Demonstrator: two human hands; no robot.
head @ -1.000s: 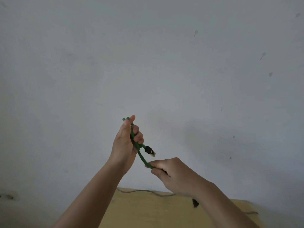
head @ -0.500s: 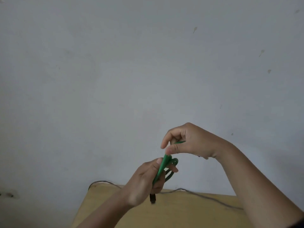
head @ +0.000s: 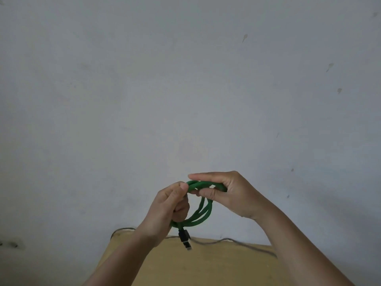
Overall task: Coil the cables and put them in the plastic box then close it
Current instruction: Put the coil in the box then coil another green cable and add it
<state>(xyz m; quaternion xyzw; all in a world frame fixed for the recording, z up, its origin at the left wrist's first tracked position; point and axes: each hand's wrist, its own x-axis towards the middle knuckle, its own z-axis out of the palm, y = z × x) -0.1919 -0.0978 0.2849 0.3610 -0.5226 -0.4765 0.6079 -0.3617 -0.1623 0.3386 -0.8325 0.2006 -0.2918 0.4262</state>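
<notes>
The green cable (head: 203, 211) now hangs as an open ring of several loops, where half a second ago it was a tight bunch. The right hand (head: 224, 193) has dropped and pinches the top of the coil; the left hand (head: 169, 209) grips its left side, fingers curled shut around the strands. A black plug (head: 185, 238) dangles below. No readable writing. Behind: bare grey wall (head: 185, 89), wooden table (head: 216, 263), thin grey wire (head: 226, 240) along its far edge.

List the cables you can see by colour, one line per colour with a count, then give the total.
Green cable, looped, held in the left hand and right hand: 1
Grey cable, lying along the table's far edge: 1
Total: 2
</notes>
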